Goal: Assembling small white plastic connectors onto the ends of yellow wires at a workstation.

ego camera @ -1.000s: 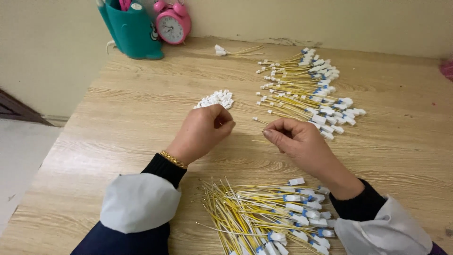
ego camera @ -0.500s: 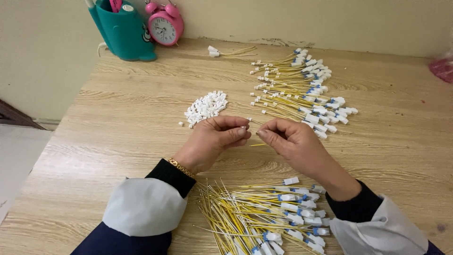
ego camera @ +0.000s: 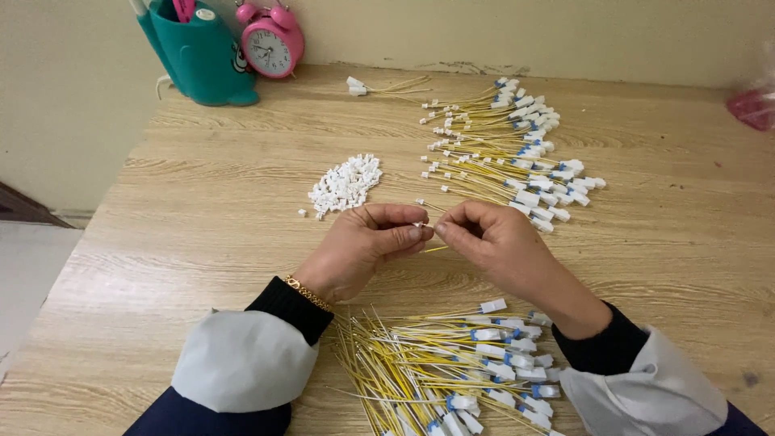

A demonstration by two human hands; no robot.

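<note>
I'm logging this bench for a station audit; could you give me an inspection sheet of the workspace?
Surface: wooden table, light grain, a small dark spot near the right edge.
Job's things: yellow wire pinched between both hands; pile of small white connectors; far wire bundle; near wire bundle.
Clutter: teal holder, pink alarm clock, pink item at the right edge.
Hands: left hand and right hand meet fingertip to fingertip.
Cables: white cord behind the holder.
Surroundings: cream wall.

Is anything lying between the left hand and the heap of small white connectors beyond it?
Nothing visible does. Only bare wooden table separates the left hand from the heap of white connectors. The left hand meets the right hand at a yellow wire.
</note>
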